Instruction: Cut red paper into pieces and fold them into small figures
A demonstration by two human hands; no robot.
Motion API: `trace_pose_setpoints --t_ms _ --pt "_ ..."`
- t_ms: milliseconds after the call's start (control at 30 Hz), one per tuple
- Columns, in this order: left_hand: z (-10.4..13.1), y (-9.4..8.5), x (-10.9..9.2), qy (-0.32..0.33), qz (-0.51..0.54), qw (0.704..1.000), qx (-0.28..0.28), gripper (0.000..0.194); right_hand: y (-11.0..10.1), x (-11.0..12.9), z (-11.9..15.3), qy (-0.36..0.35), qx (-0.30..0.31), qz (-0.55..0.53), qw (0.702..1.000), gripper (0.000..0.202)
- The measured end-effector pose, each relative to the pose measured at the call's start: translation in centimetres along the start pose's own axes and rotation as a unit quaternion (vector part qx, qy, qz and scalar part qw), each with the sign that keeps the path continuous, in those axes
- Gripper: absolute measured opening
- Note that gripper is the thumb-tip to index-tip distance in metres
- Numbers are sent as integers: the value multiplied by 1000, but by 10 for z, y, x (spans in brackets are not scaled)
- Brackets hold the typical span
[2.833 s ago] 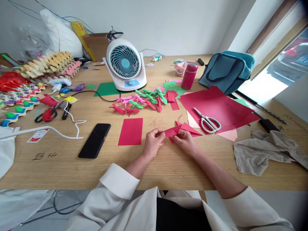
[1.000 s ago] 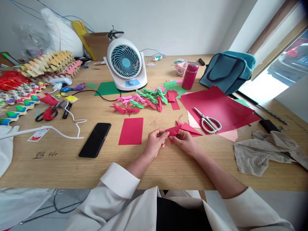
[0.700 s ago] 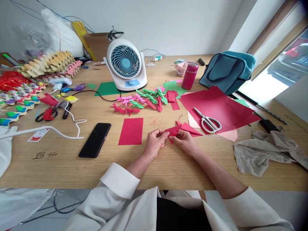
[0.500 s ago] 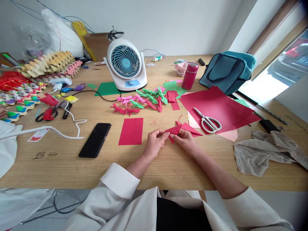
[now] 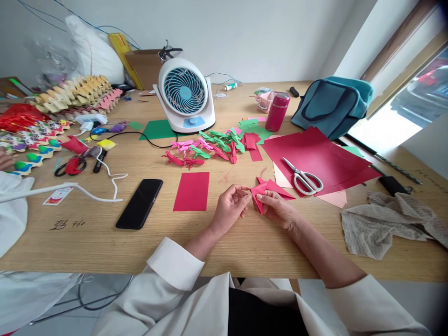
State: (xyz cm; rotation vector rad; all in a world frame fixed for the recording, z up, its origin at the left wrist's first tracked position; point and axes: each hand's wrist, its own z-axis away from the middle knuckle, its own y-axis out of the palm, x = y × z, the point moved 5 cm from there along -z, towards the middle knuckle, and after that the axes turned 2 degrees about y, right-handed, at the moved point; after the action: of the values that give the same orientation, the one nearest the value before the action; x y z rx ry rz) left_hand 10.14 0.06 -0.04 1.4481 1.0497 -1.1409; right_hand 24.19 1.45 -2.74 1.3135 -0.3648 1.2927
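Observation:
A piece of folded red paper (image 5: 258, 190) with pointed corners is up off the table between my hands. My right hand (image 5: 278, 208) pinches it, thumb on top near its right side. At its left corner, the thumb and forefinger of my left hand (image 5: 230, 207) close on the edge; the other fingers curl beneath. Just behind lies another folded red piece (image 5: 280, 189), partly covered by the held one. To the left, a flat red paper rectangle (image 5: 191, 191) rests on the table. Several folded paper figures (image 5: 213, 145) in green, pink and red form a pile beyond.
White-handled scissors (image 5: 305, 181) lie on large red sheets (image 5: 329, 158) at right, near a crumpled cloth (image 5: 381, 224). A phone (image 5: 139, 204) is at left. Farther back stand a fan (image 5: 185, 93), a red flask (image 5: 277, 112) and a blue bag (image 5: 329, 105). Another person's sleeve (image 5: 12, 210) shows at far left.
The folded paper has turned so that a point now faces down toward me. My right hand has rolled and kept its grip, while my left thumb and forefinger have shifted to the paper's left corner.

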Motion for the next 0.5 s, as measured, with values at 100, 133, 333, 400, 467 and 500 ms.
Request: trace_pose_setpoints --t_ms 100,133,333,400,467,500 --pt "1 2 -3 5 7 1000 21 32 -1 -1 0 4 2 14 1000 28" --pt "1 2 -4 7 7 1000 29 32 -2 -2 0 6 5 21 1000 28" --pt "2 2 -4 -3 31 999 35 30 -1 -2 1 12 19 44 999 31" --pt "2 3 -4 -10 39 999 35 30 -1 -2 1 12 16 47 999 32" --pt "2 3 -4 -15 42 998 36 30 -2 -2 2 13 13 52 998 33" --pt "2 3 -5 -17 43 998 37 29 -2 -2 2 15 12 56 998 33"
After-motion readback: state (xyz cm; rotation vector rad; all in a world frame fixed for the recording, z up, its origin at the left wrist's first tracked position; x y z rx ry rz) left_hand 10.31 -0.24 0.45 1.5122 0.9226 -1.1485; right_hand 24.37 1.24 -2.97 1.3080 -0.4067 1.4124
